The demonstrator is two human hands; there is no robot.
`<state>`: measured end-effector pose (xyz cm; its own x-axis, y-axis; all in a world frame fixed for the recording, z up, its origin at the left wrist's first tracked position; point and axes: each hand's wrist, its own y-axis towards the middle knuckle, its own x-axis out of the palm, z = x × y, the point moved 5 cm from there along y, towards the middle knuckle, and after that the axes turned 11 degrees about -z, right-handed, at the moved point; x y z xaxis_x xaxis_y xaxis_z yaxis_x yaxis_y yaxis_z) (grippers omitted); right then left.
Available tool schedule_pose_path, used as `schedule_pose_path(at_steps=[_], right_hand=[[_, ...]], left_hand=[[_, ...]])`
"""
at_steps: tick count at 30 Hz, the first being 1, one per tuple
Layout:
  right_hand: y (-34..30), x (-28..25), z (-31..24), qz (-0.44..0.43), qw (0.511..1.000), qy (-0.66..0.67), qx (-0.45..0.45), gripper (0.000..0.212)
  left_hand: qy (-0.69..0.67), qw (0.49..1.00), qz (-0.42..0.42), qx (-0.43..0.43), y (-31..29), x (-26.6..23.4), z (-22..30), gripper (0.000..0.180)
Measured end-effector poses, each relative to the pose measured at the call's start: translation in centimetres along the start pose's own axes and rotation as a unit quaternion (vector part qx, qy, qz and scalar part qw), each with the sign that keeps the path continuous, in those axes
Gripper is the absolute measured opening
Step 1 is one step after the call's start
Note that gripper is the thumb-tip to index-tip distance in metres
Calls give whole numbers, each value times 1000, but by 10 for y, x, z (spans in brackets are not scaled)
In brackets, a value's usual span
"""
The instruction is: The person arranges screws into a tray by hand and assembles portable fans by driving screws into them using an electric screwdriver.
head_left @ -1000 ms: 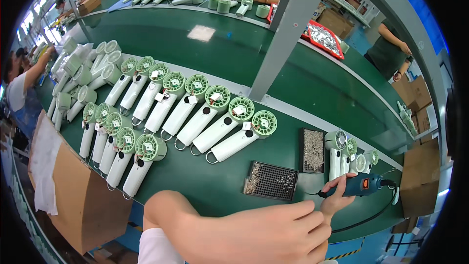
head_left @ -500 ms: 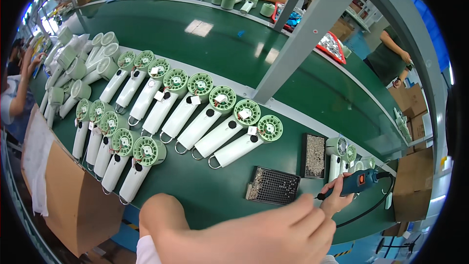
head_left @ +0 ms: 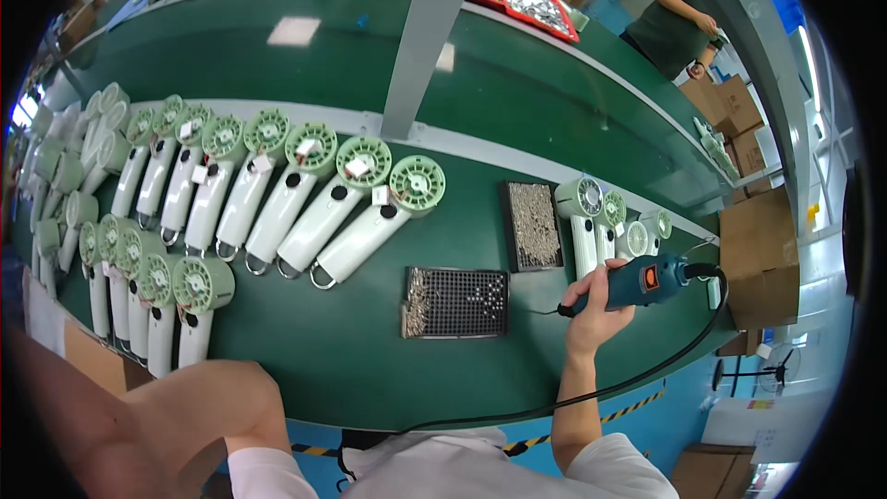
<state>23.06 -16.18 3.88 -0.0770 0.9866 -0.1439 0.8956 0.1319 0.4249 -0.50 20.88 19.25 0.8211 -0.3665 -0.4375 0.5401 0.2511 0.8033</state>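
My right hand is closed around a blue electric screwdriver, whose thin bit points left above the table. Just left of the bit lies a black grid tray, with small screws heaped at its left end and others standing in holes on its right side. My left arm is bent at the lower left, close to the camera; its hand does not show. Left of the grid tray, white handheld fans with green round heads lie in two rows, with wires and white connectors on the heads.
A black box of small screws sits behind the grid tray. More fan bodies lie at the right. A black cord loops from the screwdriver toward me. A grey metal post rises behind the table; a cardboard box stands right.
The view has swung right. My left hand, earlier extended in front of me toward the screwdriver, has drawn back left out of sight. My right hand still holds the screwdriver.
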Motion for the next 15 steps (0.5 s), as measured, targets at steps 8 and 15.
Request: schedule_pose_path(at_steps=[8, 15], right_hand=[[3, 2, 5, 16, 1000, -2, -5, 21], [-4, 4, 3, 38, 999, 2, 1, 22]], left_hand=[[-40, 997, 56, 37, -14, 21, -7, 25], [-35, 992, 96, 74, -27, 18, -7, 27]])
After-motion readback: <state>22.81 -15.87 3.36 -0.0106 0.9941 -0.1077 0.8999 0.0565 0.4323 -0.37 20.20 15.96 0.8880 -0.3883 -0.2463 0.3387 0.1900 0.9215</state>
